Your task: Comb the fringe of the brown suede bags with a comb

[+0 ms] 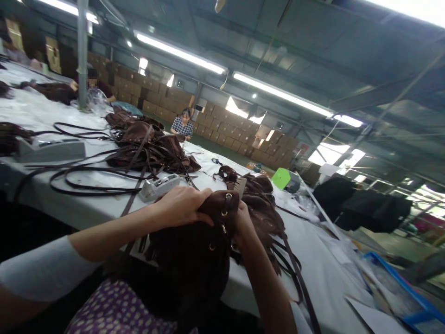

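A dark brown bag [194,260] with gold-rimmed eyelets hangs at the near table edge, in front of my body. My left hand [186,204] grips its upper rim from the left, the thumb on the near side. On the right side of the same rim, my right hand [242,220] is closed around the bag, most of its fingers hidden. A pale toothed piece, like a comb [239,186], sticks up just above my right hand; whether that hand holds it I cannot tell. A short dark strap [228,202] runs through the eyelets.
Brown bags with long straps are heaped at the table's middle [149,144] and right [264,208]. Grey tape dispensers [160,186] [52,150] stand left. A green card [281,178] and blue crate [399,287] are right. Two people sit across; boxes line the wall.
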The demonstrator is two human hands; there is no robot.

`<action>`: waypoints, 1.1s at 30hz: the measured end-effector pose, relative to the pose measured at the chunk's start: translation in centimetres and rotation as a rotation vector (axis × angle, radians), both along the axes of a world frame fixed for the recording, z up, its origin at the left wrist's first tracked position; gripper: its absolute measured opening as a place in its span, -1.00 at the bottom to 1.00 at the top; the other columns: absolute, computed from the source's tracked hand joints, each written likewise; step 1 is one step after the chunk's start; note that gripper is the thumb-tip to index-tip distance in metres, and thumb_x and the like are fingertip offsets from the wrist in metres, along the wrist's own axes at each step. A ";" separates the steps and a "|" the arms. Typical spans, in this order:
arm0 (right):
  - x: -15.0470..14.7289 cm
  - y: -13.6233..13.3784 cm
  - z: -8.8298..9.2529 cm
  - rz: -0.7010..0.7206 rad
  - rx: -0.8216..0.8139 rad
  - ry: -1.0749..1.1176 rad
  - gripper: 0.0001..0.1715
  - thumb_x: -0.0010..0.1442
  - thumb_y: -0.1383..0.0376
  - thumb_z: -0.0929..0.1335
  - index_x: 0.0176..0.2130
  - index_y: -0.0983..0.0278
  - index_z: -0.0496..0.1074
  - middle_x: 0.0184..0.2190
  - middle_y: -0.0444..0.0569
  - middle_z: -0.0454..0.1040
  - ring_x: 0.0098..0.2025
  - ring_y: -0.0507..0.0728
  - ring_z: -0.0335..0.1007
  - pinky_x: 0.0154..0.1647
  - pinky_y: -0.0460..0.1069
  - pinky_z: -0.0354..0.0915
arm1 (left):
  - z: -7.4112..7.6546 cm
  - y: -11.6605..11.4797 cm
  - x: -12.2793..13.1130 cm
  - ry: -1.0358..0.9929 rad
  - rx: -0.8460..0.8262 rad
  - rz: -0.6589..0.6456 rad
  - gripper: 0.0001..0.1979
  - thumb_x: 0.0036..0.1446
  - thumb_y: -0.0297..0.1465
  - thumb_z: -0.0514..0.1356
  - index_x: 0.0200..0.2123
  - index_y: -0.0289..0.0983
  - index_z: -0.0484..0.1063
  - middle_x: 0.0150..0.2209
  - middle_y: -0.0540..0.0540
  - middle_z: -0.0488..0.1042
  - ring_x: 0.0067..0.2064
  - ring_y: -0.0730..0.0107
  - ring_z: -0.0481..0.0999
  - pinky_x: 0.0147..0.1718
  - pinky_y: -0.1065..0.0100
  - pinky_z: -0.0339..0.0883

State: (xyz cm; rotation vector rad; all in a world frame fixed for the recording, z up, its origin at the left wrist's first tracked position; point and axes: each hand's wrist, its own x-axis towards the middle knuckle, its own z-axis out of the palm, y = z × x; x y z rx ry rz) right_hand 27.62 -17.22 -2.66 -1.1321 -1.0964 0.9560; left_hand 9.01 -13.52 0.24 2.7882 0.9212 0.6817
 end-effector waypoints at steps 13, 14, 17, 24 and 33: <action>4.7 -4.6 -5.8 -0.178 -0.119 -0.156 -0.24 0.10 -0.25 0.23 -0.10 0.32 0.40 -0.56 -0.16 0.38 -0.72 -0.09 -0.03 -0.74 -0.14 -0.07 | -2.1 4.8 -0.2 -0.099 -0.490 0.020 -0.56 -0.08 -0.02 0.22 -0.29 -0.25 0.57 -0.59 0.07 0.33 -0.52 0.45 0.29 -0.54 0.42 0.02; 4.6 -5.5 -6.3 -0.130 -0.107 -0.229 -0.26 0.12 -0.22 0.23 -0.05 0.32 0.39 -0.56 -0.16 0.39 -0.70 -0.07 0.02 -0.71 -0.13 -0.01 | -2.3 5.1 0.0 -0.078 -0.489 0.044 -0.55 -0.09 -0.02 0.22 -0.29 -0.26 0.57 -0.59 0.06 0.34 -0.52 0.44 0.30 -0.55 0.41 0.02; 3.7 -7.4 -7.9 -0.036 -0.048 -0.524 -0.44 0.10 -0.02 0.36 -0.04 0.29 0.42 -0.48 -0.14 0.46 -0.53 0.01 0.27 -0.52 -0.10 0.20 | -3.1 5.6 0.9 -0.019 -0.495 0.117 -0.51 -0.13 0.00 0.23 -0.33 -0.30 0.58 -0.60 0.03 0.35 -0.53 0.41 0.30 -0.57 0.39 -0.01; 6.4 -6.2 -11.7 -0.307 -0.101 -0.747 -0.62 0.12 0.07 0.31 -0.26 0.31 0.51 -0.40 0.01 0.53 -0.36 0.16 0.45 -0.30 -0.01 0.30 | -3.3 5.5 2.2 0.073 -0.674 0.124 -0.52 -0.21 0.00 0.28 -0.37 -0.29 0.58 -0.57 0.00 0.38 -0.54 0.41 0.29 -0.58 0.38 -0.03; 3.7 -12.3 -13.8 -0.459 -0.126 -0.542 -0.48 0.16 -0.02 0.30 -0.11 0.32 0.49 -0.36 0.02 0.54 -0.40 0.13 0.41 -0.36 -0.05 0.30 | -7.2 7.5 2.2 0.078 -0.793 0.235 -0.46 -0.19 0.07 0.25 -0.40 -0.32 0.55 -0.54 -0.07 0.43 -0.55 0.39 0.33 -0.60 0.38 0.04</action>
